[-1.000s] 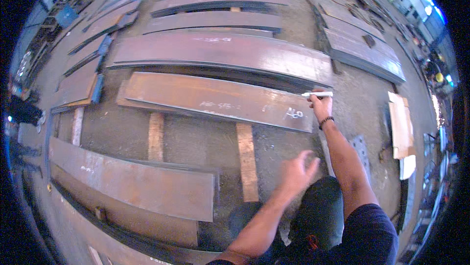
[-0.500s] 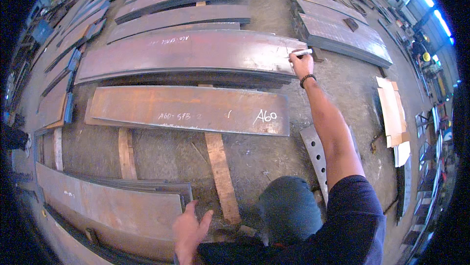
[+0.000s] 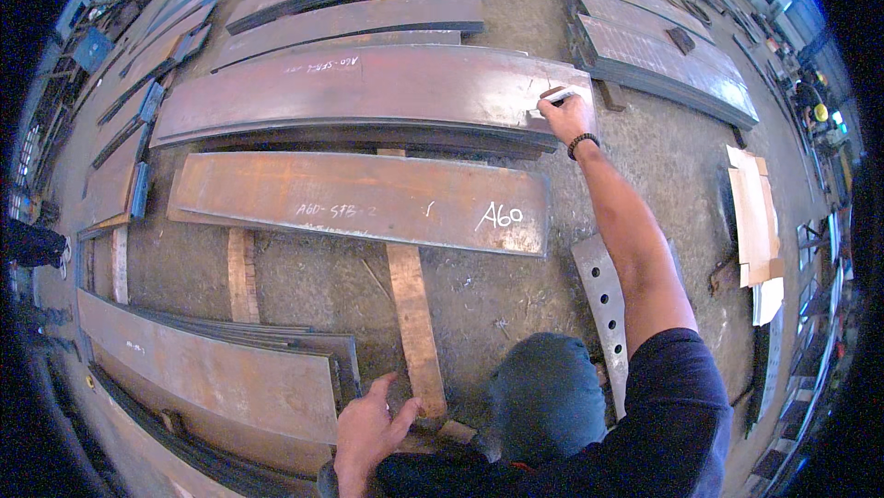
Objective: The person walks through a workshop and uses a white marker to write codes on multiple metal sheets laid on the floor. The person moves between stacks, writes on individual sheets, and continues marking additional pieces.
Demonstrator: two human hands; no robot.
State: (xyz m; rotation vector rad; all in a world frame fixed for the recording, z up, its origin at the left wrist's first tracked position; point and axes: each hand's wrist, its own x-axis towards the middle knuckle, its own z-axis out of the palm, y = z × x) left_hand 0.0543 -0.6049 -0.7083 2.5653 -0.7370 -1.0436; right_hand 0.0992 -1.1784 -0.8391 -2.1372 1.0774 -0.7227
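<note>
My right hand [image 3: 569, 119], with a dark beaded bracelet at its wrist, is closed around a white marker [image 3: 558, 95]. It reaches to the right end of a long reddish-grey steel plate [image 3: 368, 84], where the marker's tip is hidden or too small to make out. White handwriting runs along the upper part of that plate. My left hand [image 3: 376, 424] is empty, its index finger and thumb apart, beside the right end of the lower-left plate stack [image 3: 230, 374]. Between the two stacks lies a rusty steel plate [image 3: 359, 194] with white handwriting.
Wooden bearers [image 3: 416, 332] lie on the concrete floor. A perforated metal strip [image 3: 603, 300] is by my right arm. A dark green rounded cloth shape [image 3: 548, 392] shows below. More plate stacks [image 3: 668, 61] stand at the far right; flattened cardboard [image 3: 753, 217] lies below them.
The view has shifted slightly. My right hand with the marker has moved a little along the plate's right end. My left hand has moved right, away from the lower-left stack.
</note>
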